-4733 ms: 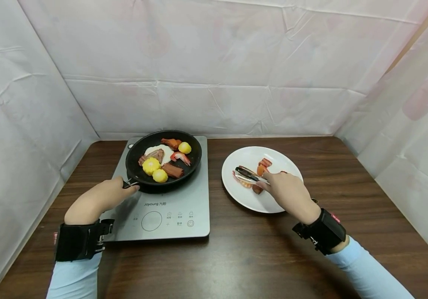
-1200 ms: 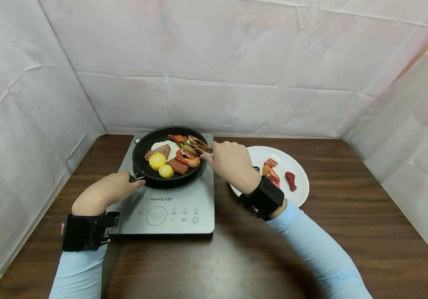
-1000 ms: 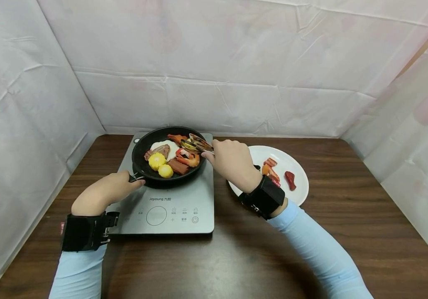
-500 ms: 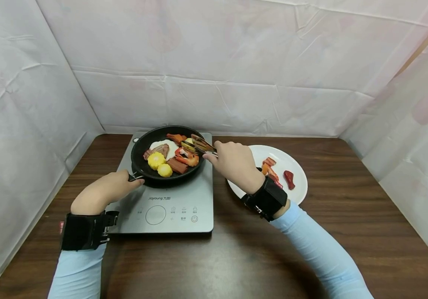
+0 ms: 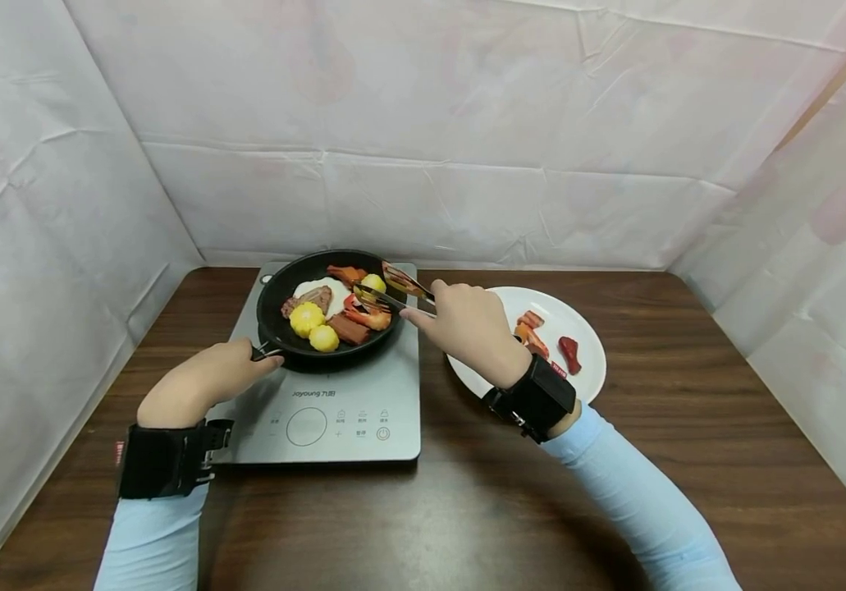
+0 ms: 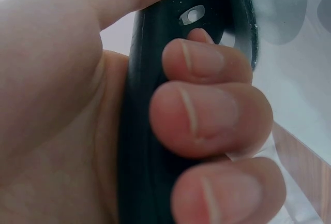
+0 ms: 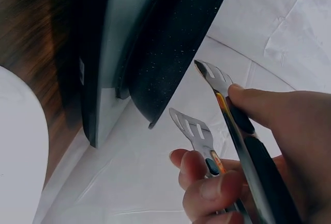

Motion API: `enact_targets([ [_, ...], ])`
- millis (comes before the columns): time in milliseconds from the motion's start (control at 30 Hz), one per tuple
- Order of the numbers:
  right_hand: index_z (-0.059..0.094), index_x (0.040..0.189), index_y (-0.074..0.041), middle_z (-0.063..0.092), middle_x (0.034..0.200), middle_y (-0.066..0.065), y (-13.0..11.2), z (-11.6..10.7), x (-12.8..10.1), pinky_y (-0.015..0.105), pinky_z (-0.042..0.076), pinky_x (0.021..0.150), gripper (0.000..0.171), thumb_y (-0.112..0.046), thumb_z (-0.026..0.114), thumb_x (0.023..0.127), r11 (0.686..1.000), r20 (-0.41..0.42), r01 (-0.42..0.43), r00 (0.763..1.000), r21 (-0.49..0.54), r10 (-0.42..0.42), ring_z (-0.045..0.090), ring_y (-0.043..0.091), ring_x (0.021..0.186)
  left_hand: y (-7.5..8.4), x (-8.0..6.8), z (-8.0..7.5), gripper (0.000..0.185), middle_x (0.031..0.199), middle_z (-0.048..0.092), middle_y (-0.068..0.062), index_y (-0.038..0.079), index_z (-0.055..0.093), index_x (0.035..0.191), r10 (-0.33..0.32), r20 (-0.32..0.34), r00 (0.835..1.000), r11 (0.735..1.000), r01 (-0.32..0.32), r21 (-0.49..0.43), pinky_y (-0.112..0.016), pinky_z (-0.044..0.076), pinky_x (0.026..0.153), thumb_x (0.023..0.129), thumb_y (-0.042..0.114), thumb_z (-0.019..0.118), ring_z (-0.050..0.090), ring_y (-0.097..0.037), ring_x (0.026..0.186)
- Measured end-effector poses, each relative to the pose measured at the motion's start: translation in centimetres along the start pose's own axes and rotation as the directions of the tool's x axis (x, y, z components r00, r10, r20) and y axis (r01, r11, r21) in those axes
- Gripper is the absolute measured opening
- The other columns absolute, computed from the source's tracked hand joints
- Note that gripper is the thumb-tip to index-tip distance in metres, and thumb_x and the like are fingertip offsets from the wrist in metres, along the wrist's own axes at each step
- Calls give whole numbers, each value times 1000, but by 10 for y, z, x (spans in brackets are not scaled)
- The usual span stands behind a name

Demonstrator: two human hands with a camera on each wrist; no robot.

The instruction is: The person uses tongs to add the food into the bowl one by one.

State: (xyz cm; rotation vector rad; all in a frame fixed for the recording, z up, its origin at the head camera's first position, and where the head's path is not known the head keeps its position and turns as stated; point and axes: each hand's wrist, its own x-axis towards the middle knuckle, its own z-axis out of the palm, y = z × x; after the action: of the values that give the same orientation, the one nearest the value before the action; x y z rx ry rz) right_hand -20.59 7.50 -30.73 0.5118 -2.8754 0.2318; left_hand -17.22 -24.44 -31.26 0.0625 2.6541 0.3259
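A black frying pan [image 5: 269, 318] sits on a grey induction cooker [image 5: 334, 402]. It holds a fried egg [image 5: 322, 287], yellow corn pieces [image 5: 307, 318], a brown sausage [image 5: 349, 329], a shrimp [image 5: 368, 314] and a yellow ball [image 5: 373, 283]. My left hand [image 5: 245, 369] grips the pan's handle [image 6: 139, 131], fingers [image 6: 207, 115] curled round it. My right hand [image 5: 418, 310] holds metal tongs [image 5: 393, 289] with their arms spread. The tips hover over the pan's right side near the shrimp, and in the right wrist view the tongs [image 7: 207, 105] hold nothing.
A white plate [image 5: 585, 373] to the right of the cooker carries a few red and orange food pieces [image 5: 533, 328]. Everything rests on a dark wooden table [image 5: 688, 410], closed in by white sheeting at the back and on both sides.
My right hand carried the tongs from the plate to the pan's right side. Over the last second the tongs' arms spread apart and the yellow ball came into view. My left hand stayed on the handle.
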Motion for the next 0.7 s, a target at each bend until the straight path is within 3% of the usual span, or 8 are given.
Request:
enact_targets([
  [267,65,106,-7,58,66,3,9,0,-9,30,31,41,57,-63,56,97,996,8,-46,999,71,45,54,21,52,-1,-3,-2,72,122,60,-40,-25,44,130,-1,-10,1000,1000,1,-9,-51,56,80,108,44,38,65,-38,96],
  [400,62,102,-9,58,69,3,20,-6,-16,32,31,41,58,-66,55,96,994,10,-81,997,76,80,53,22,53,-1,-3,-3,73,120,61,-40,-24,44,130,1,-18,1000,1000,-1,-11,-51,55,79,108,45,38,65,-38,96],
  [533,60,100,-12,60,70,4,43,-12,-26,34,38,45,58,-70,53,95,987,29,-131,991,90,128,58,22,55,-1,-3,-2,72,115,63,-36,-23,47,128,12,-25,1000,1000,-12,-11,-50,55,77,108,45,39,64,-35,91],
  [700,63,118,-7,72,87,12,85,-16,-36,40,48,55,66,-68,51,97,975,56,-213,976,62,210,68,30,72,-2,-1,0,72,113,64,-35,-23,48,127,12,-19,1000,1000,-12,-10,-49,56,77,107,45,40,64,-34,91],
])
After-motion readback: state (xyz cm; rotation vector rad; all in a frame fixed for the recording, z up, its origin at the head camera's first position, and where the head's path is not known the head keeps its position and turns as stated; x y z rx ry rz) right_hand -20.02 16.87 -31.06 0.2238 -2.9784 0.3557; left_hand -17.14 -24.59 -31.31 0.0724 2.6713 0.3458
